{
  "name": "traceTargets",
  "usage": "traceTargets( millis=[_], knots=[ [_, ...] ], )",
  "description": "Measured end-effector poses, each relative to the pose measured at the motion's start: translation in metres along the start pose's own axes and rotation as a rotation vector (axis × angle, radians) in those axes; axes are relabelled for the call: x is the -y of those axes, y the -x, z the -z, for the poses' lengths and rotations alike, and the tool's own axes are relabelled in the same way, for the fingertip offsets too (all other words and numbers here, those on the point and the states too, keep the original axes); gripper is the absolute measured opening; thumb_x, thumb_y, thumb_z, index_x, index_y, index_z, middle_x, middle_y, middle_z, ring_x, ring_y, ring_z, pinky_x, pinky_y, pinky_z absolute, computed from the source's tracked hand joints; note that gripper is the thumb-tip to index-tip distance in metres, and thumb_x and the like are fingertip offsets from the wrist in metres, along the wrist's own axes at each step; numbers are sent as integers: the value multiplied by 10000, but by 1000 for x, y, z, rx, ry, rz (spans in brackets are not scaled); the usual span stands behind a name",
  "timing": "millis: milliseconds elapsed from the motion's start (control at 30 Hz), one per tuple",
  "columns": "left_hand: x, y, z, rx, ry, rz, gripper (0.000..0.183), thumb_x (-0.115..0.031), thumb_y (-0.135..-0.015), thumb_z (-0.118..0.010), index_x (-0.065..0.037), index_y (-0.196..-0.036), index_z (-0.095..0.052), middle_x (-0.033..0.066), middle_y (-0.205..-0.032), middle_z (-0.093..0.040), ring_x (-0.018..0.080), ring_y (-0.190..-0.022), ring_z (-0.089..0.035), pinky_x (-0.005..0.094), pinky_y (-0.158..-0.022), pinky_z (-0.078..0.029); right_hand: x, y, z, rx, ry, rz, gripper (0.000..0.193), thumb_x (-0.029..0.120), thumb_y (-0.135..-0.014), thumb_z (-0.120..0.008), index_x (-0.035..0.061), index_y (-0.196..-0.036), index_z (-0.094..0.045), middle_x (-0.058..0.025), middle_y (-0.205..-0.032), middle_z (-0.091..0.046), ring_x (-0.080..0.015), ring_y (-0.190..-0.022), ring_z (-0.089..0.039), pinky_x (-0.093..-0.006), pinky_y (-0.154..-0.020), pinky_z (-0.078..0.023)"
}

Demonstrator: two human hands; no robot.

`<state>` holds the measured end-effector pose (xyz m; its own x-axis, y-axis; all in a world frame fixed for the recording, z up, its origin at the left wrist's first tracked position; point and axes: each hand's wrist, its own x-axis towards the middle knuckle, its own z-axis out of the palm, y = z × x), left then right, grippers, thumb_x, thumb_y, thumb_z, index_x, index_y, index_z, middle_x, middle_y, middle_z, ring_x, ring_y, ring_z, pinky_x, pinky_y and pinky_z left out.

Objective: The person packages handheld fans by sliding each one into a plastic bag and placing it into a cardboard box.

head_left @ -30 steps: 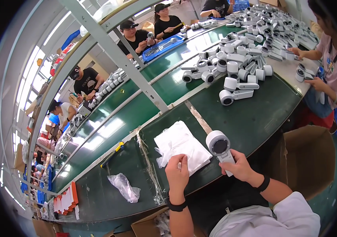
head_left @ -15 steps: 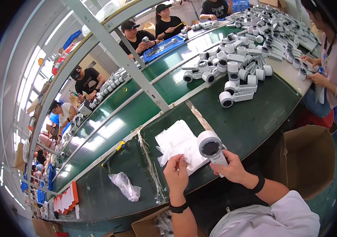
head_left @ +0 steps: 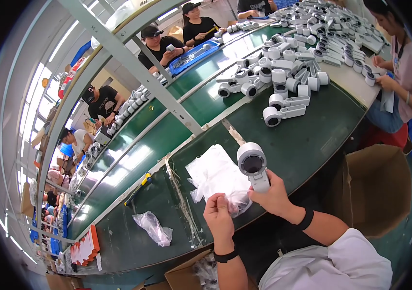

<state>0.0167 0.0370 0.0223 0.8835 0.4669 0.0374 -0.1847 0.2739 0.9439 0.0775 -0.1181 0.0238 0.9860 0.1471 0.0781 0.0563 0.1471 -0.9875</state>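
My right hand [head_left: 272, 194] is wrapped round the handle of a white handheld device [head_left: 252, 159] that looks like a small fan. Its round, drum-like head points up, and the dark round face is toward me. My left hand [head_left: 219, 212] pinches the edge of a thin clear plastic bag [head_left: 237, 199], just left of the handle. The bag lies over the near corner of a stack of white plastic bags [head_left: 214, 166] on the green table [head_left: 307, 140]. The device's lower end is hidden by my right hand and the bag.
Several similar devices [head_left: 283, 77] are heaped at the far right. A yellow cutter [head_left: 138, 188] and a bagged item [head_left: 153, 228] lie to the left, near orange-and-white cards [head_left: 85, 247]. A cardboard box [head_left: 377, 188] stands at right. A metal post [head_left: 138, 67] crosses ahead; co-workers sit beyond the belt.
The device has moved slightly left and up, its handle more upright. A clear bag edge now stretches between my two hands, with my left hand pinching it.
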Motion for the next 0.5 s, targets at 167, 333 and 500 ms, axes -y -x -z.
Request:
traceTargets(
  millis=[167, 333, 500],
  knots=[
    [-6, 3, -1, 76, -463, -249, 142, -38, -920, -624, 28, -1045, -620, 25, -808, -593, 83, -677, -547, 220, -589, -448, 17, -3, 6, -10, 7, 27, 295, 61, -729, -733, 27, -972, -570, -27, -829, -654, -97, -766, -618, -278, -714, -509],
    [-18, 8, -24, -51, -358, -96, 108, -46, -910, -640, 25, -989, -658, 8, -742, -595, 59, -627, -531, 203, -567, -425, 21, 5, 24, 17, 161, 46, 368, 111, -742, -772, 15, -1043, -584, -25, -854, -656, -89, -813, -619, -278, -726, -509],
    [-17, 7, -29, -3, -354, 4, 117, -87, -916, -653, 9, -978, -678, 6, -734, -607, 51, -604, -520, 194, -544, -395, 36, 23, 73, 335, 131, 44, 481, 160, -786, -770, -3, -1189, -565, -88, -904, -673, -103, -807, -615, -288, -726, -507]
  ],
)
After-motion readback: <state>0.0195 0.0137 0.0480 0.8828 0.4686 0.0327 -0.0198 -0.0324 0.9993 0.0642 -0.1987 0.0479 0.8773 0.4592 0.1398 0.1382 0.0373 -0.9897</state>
